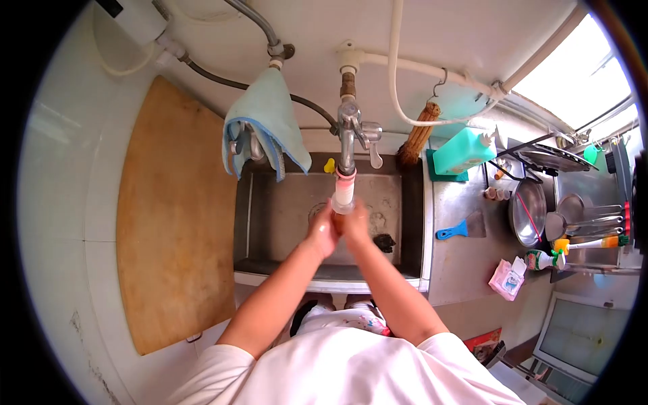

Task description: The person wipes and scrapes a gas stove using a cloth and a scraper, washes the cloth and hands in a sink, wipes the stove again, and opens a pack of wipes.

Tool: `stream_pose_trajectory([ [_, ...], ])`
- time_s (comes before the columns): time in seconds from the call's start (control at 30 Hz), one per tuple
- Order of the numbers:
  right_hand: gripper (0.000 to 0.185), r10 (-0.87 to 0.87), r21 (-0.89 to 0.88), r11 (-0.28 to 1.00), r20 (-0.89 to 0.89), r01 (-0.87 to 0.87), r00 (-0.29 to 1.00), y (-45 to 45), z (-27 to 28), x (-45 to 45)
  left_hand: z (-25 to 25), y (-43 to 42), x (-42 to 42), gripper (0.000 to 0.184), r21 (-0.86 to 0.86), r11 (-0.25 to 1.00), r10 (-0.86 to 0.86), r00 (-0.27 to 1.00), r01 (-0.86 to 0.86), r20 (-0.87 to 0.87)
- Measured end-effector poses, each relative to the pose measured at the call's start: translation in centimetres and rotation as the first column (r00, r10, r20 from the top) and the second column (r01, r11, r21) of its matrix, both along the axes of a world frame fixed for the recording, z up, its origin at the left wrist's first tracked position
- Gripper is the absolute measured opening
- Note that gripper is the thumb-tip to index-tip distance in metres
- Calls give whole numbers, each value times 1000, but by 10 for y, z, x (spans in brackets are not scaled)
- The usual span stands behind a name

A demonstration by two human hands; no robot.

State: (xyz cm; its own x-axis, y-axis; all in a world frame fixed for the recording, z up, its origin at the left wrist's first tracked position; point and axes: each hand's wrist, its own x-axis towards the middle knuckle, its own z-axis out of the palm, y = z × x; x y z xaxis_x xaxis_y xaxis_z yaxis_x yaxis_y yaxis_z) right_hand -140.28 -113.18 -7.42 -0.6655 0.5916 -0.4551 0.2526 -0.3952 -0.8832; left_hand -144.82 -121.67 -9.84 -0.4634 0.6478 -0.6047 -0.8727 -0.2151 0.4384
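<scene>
Under the chrome tap (348, 135), I get the right hand (356, 220) only as a blur, and the fingertips of the left hand (324, 233) are hidden, so I can't tell whether anything lies between them. Left of the tap, a pale-blue cloth (264, 104) covers most of a second faucet (256, 145) from me. To the tap's lower right, I can't identify a dark clump (385, 243)

Readable text: none, on anything around the right hand (356, 221).
Pink wipes packet (500, 279): right of that hand, toward the body; print too small to read.
Spray bottle (537, 260): farther right; label blurred.
Teal bottle (459, 156): right and beyond the hand; no wording legible.
Red printed sheet (483, 343): right, nearer the body; unreadable.
</scene>
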Motion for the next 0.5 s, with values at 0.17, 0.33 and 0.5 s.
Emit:
stream_pose_trajectory([
  [0.17, 28, 113, -332, 938, 26, -98, 993, 21, 15, 2, 70, -5, 24, 33, -316, 949, -153, 860, -10, -487],
  [0.33, 27, 107, -360, 928, 24, -91, 994, 20, 1, -8, 96, -15, 25, 48, -613, 789, -559, 454, 36, -694],
  [0.5, 22, 341, -44, 940, 26, -340, 940, 22, 4, -9, 113, -17, 23, 43, -678, 710, -649, 198, -189, -734],
])
